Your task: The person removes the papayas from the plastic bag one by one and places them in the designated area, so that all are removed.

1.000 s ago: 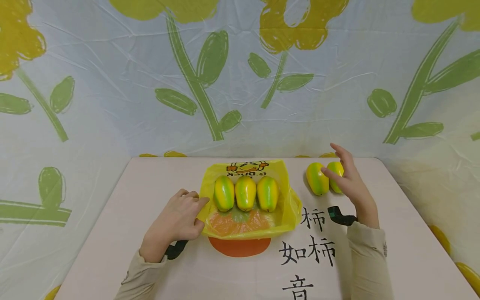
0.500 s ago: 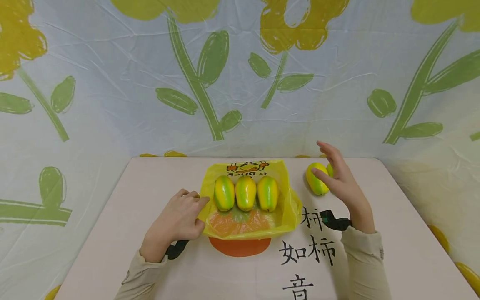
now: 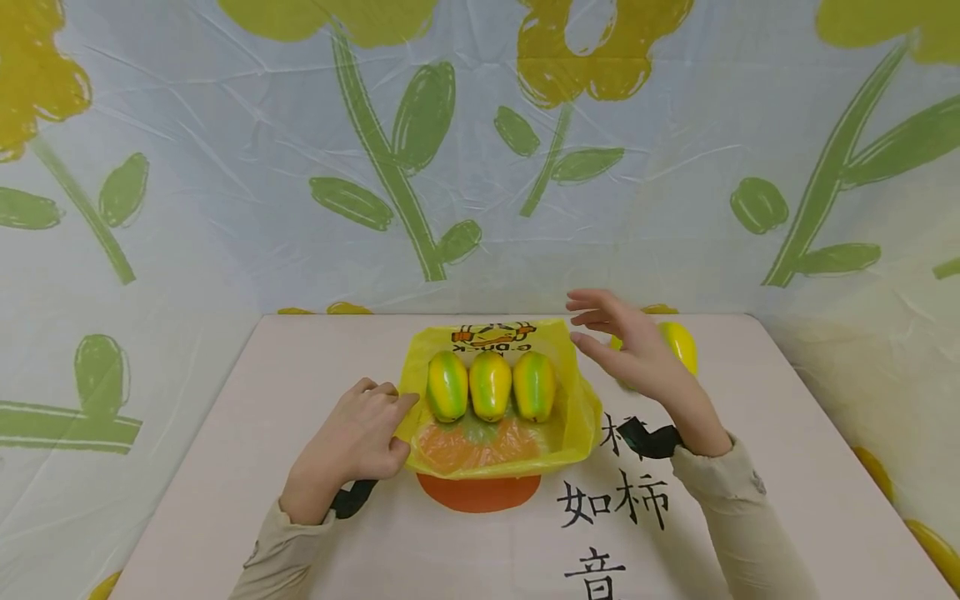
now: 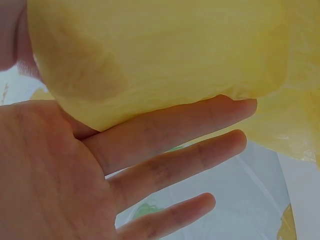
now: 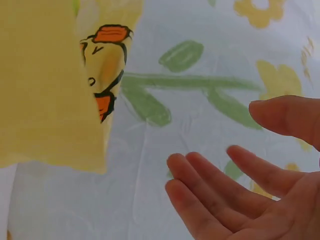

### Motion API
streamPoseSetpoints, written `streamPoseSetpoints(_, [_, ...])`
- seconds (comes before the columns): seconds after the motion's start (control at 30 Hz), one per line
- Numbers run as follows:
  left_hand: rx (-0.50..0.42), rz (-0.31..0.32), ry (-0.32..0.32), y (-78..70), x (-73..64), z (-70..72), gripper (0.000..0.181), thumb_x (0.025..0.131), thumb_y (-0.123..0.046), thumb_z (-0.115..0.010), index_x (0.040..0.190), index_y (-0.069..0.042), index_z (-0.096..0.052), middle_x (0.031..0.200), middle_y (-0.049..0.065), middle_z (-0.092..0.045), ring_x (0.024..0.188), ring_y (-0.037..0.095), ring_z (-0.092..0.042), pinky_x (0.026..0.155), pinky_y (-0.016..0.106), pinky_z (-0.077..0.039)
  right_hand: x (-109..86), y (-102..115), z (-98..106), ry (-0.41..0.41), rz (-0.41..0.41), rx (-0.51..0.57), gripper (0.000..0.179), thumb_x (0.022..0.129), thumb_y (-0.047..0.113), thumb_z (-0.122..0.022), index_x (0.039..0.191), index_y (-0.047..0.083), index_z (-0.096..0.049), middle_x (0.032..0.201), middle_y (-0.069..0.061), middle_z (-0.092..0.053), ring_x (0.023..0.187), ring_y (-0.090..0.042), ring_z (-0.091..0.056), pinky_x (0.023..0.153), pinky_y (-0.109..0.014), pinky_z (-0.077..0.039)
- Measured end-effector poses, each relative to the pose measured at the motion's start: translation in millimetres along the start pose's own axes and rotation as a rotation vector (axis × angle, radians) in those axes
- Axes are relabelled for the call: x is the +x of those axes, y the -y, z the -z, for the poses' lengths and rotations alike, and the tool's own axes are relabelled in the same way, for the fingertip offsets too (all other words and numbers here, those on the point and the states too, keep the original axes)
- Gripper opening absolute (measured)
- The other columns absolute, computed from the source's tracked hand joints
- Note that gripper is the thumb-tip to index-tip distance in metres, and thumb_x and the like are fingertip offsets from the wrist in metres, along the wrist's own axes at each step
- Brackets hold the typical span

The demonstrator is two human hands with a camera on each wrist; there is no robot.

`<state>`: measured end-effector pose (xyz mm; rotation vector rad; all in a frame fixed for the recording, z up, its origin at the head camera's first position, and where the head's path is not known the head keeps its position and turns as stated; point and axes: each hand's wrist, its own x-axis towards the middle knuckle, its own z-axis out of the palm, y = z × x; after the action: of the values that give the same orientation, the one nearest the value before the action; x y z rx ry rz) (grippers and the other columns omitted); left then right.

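Left hand (image 3: 358, 435) pinches yellow bag (image 3: 583, 417), apparently steadying it; right hand (image 3: 639, 354), spread and empty, probably must grip its opposite side.

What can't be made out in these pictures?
Head view: most of one loose fruit, behind the right hand.
Head view: part of the lettering on the yellow bag, behind the three fruits.
Head view: the lowest black character, cut off by the frame edge.
Left wrist view: index fingertip of the left hand, behind the bag.
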<state>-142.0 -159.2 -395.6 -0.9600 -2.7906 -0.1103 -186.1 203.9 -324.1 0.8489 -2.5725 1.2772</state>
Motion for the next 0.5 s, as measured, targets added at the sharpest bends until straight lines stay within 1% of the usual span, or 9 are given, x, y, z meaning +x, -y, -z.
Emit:
streamPoseSetpoints(0.17, [-0.011, 0.005, -0.002, 0.5, -0.2, 0.0, 0.048, 0.064, -0.013, -0.057, 0.109, -0.003, -0.07, 0.081, 0.005, -0.067, 0.085, 0.023, -0.06, 0.085, 0.045, -0.046, 16.8, 16, -5, 0.126, -0.043, -0.103, 0.034, 0.096, 0.016, -0.062, 0.129, 0.005, -0.059, 0.124, -0.01, -0.063, 0.109, -0.028, -0.064, 0.095, -0.048, -0.049])
streamPoseSetpoints(0.33, [-0.014, 0.003, -0.012, 0.9, -0.1, 0.5, 0.049, 0.063, -0.014, -0.057, 0.109, -0.003, -0.07, 0.08, 0.004, -0.067, 0.083, 0.022, -0.06, 0.084, 0.044, -0.046, 34.8, 30, -15, 0.25, -0.085, -0.198, 0.028, 0.096, 0.019, -0.061, 0.118, 0.003, -0.066, 0.115, -0.008, -0.068, 0.104, -0.025, -0.064, 0.091, -0.046, -0.051])
streamPoseSetpoints(0.5, [-0.025, 0.005, -0.006, 0.3, 0.1, 1.4, 0.049, 0.064, -0.013, -0.057, 0.109, -0.002, -0.07, 0.079, 0.005, -0.067, 0.083, 0.022, -0.059, 0.083, 0.044, -0.045, 55.0, 42, -28, 0.396, -0.067, -0.289, 0.024, 0.095, 0.016, -0.061, 0.11, 0.001, -0.071, 0.105, -0.009, -0.072, 0.097, -0.025, -0.067, 0.087, -0.042, -0.053])
